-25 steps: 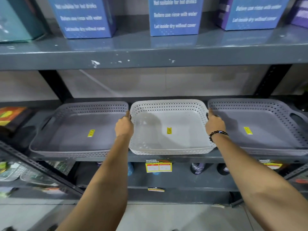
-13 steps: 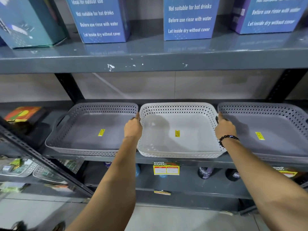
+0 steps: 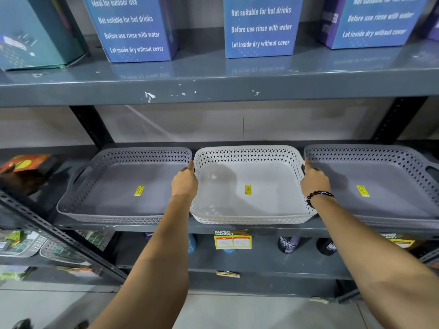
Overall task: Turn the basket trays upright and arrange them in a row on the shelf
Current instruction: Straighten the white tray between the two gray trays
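Observation:
Three perforated basket trays stand upright, side by side, on the grey middle shelf. The white tray is in the centre, between a grey tray on the left and a grey tray on the right. Each has a yellow sticker inside. My left hand grips the white tray's left side handle. My right hand, with a black bead bracelet at the wrist, grips its right side handle. The white tray rests flat on the shelf.
The upper shelf carries several blue boxes and a teal box. A price tag hangs under the shelf edge. Bottles stand on the lower shelf. A slanted black frame bar crosses the left, with more trays behind it.
The view has shifted so the shelf and trays sit a little lower and further right in frame. Both hands keep the same hold on the white tray's sides.

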{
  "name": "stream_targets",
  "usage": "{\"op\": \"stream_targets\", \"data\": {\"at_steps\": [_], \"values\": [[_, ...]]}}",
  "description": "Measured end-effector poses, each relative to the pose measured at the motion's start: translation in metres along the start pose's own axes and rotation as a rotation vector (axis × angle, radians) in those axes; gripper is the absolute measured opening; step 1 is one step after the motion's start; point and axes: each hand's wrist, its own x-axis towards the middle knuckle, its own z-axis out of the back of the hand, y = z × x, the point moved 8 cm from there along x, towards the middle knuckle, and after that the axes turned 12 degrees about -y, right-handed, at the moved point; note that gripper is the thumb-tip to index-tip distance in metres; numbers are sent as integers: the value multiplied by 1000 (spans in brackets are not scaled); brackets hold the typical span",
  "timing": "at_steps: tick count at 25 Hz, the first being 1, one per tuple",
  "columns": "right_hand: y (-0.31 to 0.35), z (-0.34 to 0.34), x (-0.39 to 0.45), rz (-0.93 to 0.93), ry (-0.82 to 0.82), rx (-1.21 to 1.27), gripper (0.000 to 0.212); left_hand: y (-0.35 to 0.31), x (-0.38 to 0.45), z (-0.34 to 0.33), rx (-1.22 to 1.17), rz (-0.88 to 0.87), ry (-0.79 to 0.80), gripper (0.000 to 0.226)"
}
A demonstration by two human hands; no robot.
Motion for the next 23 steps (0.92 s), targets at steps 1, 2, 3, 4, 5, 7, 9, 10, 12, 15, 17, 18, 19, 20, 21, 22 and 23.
{"op": "stream_targets", "data": {"at_steps": [1,2,3,4,5,7,9,10,12,15,17,18,19,20,21,22,23], "values": [[0,0,0,5,0,-2,62,0,0,0,5,0,2,59],[1,1,0,8,1,-1,63,0,-1,0,11,-2,6,58],[1,1,0,8,2,2,63,0,-1,-1,15,-4,8,58],[1,1,-1,9,4,1,63,0,0,-1,17,-6,8,58],[1,2,-1,13,4,-1,63,1,0,-1,19,-8,6,58],[1,2,0,19,5,-8,63,0,1,-2,19,-6,5,58],[1,2,0,24,5,-11,63,0,2,-2,22,-5,6,58],[1,2,0,24,5,-10,63,0,2,-2,24,-7,7,58],[1,1,1,25,8,-7,63,1,3,-2,26,-11,8,58],[1,1,2,24,13,-3,63,0,3,-3,33,-13,12,59],[1,1,2,20,15,-1,63,0,3,-3,29,-6,12,59],[1,1,3,22,14,-3,63,0,3,-3,26,-2,11,59],[1,1,3,23,13,-1,63,0,3,-3,23,2,11,59],[1,1,3,22,13,2,63,0,2,-2,21,4,11,59],[1,1,3,21,12,5,63,0,2,-2,19,5,8,59],[1,1,3,20,13,6,63,0,2,-2,19,4,4,59],[1,1,3,20,13,4,63,0,2,-2,19,5,2,59]]}}
